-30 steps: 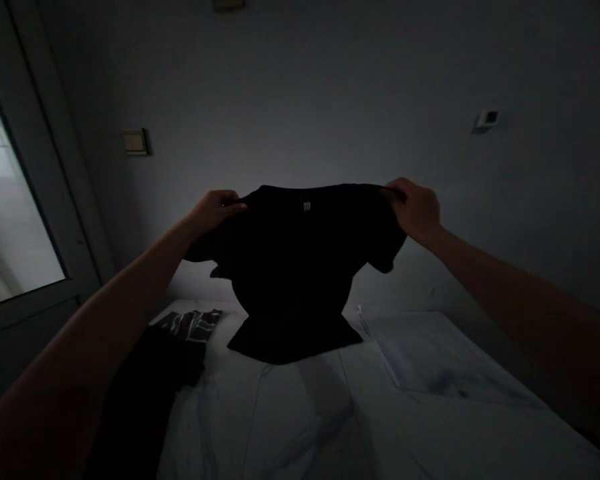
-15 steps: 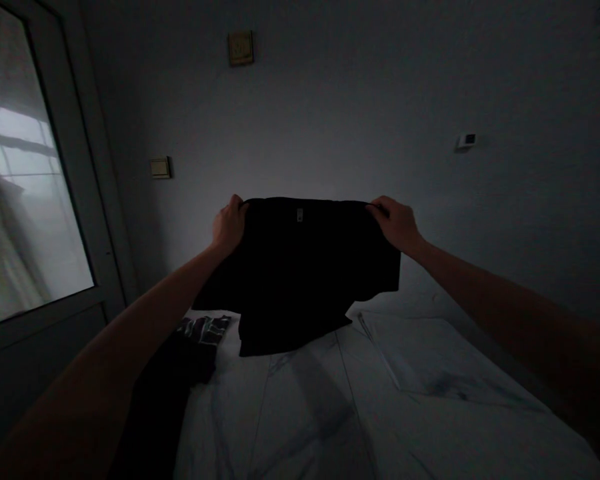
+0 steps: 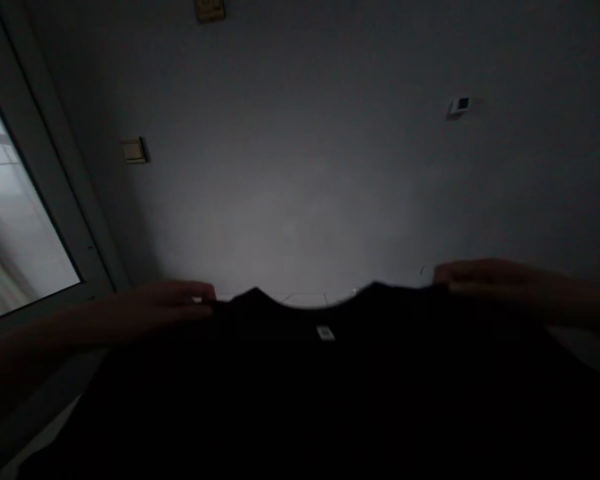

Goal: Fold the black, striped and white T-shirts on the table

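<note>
A black shirt (image 3: 325,400) with a small pale label (image 3: 325,333) below its neckline fills the lower part of the view, spread wide and close to the camera. My left hand (image 3: 180,301) pinches its top edge at the left shoulder. At the other shoulder my right hand (image 3: 475,275) grips the cloth between thumb and fingers. The neckline dips between two raised points. Most of the surface behind the shirt is hidden.
Behind stands a grey wall (image 3: 290,167) with a light switch (image 3: 134,151), a socket plate (image 3: 210,9) at the top edge and a small white device (image 3: 460,105). A door frame (image 3: 55,153) with a glass pane (image 3: 15,220) is at the left.
The shirt has come much closer to the camera and lower in view, covering the pale surface and dark cloth. Both hands have moved down and farther apart, still gripping it. The view has shifted.
</note>
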A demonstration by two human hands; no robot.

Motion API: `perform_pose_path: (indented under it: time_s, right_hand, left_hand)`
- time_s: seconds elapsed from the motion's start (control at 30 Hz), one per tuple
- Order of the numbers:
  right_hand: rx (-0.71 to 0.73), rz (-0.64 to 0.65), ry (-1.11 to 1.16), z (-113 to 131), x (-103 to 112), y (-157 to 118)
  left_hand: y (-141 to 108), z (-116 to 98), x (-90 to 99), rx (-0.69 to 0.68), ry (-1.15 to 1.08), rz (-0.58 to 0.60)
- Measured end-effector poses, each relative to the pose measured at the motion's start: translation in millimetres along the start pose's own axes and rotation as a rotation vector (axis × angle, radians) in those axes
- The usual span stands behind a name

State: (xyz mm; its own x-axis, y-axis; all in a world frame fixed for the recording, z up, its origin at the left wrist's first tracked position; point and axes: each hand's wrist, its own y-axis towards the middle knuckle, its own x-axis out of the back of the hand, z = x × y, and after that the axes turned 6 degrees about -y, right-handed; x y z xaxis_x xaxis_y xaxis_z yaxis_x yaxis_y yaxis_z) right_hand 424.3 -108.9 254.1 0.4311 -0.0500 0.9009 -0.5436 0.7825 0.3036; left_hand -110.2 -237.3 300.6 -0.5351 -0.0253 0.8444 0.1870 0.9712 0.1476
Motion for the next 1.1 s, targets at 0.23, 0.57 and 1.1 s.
perform_pose_path:
  time_s: [0.23, 0.57, 1.1]
  right_hand:
    - [-0.04, -0.155, 0.012, -7, -51, 106]
    - [-0.191, 0.011, -0.164, -94, -217, 181]
    - [-0.3, 0.096, -0.435, -158, -288, 244]
  left_hand:
    - [114, 13, 4.9, -0.059, 0.097, 0.036]
    - [243, 146, -149.9, 0.152, 0.403, 0.09]
    - [330, 214, -227.3, 0.258, 0.489, 0.033]
